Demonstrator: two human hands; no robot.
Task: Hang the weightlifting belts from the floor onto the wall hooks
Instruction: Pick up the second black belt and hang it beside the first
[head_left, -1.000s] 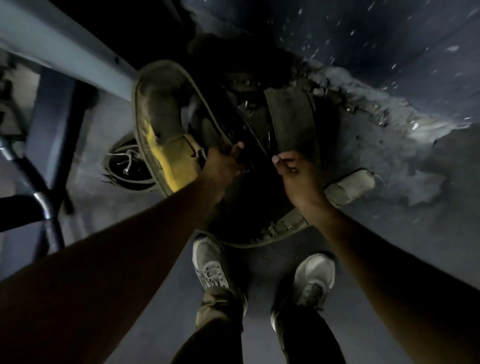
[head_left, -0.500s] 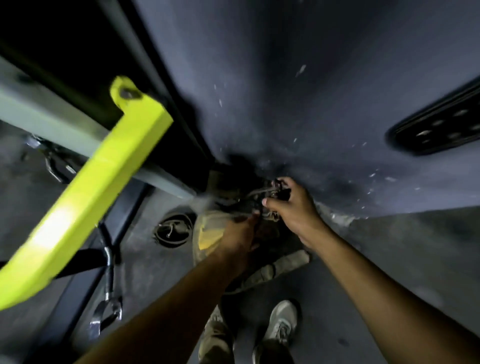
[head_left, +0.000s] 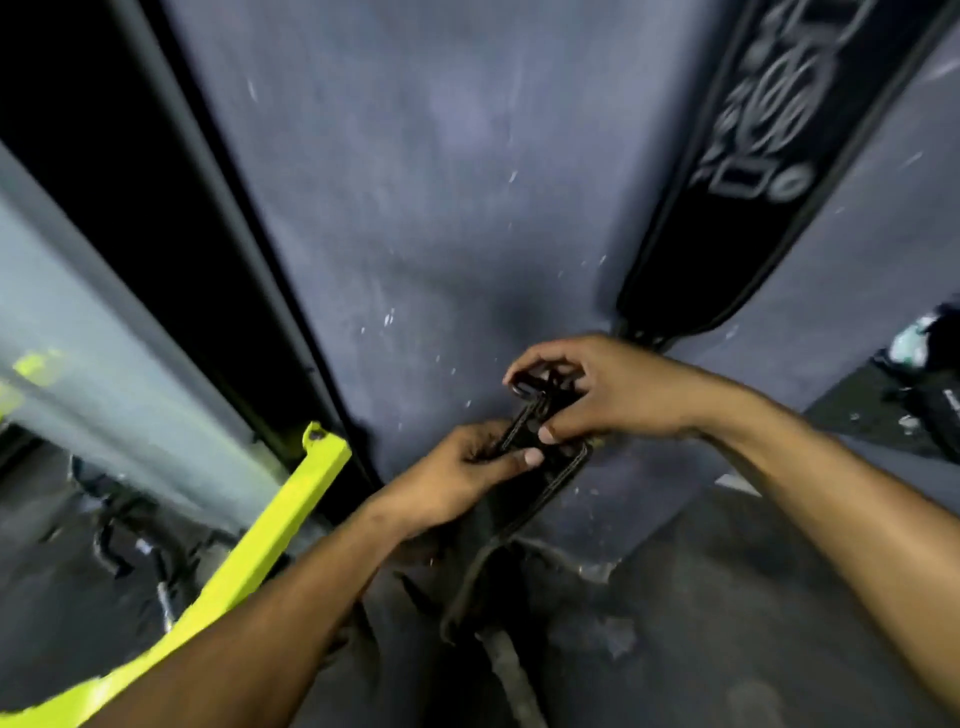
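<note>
A dark weightlifting belt (head_left: 550, 491) hangs from my two hands in front of the grey wall (head_left: 415, 208), its lower part drooping toward the floor. My left hand (head_left: 467, 467) pinches the strap just below the buckle. My right hand (head_left: 597, 389) grips the metal buckle end (head_left: 530, 387) a little higher, close to the wall. Another black belt (head_left: 727, 197) hangs on the wall at the upper right; its hook is out of view.
A yellow-green metal bar (head_left: 260, 561) slants across the lower left, fixed to a grey machine frame (head_left: 104, 364). Cable handles (head_left: 135, 545) lie on the dark floor at the left. Dark gear (head_left: 930, 374) sits at the far right edge.
Both hands have lifted the belt up off the floor and toward the wall. The view has tilted upward, so my shoes are gone and the hanging black belt has appeared.
</note>
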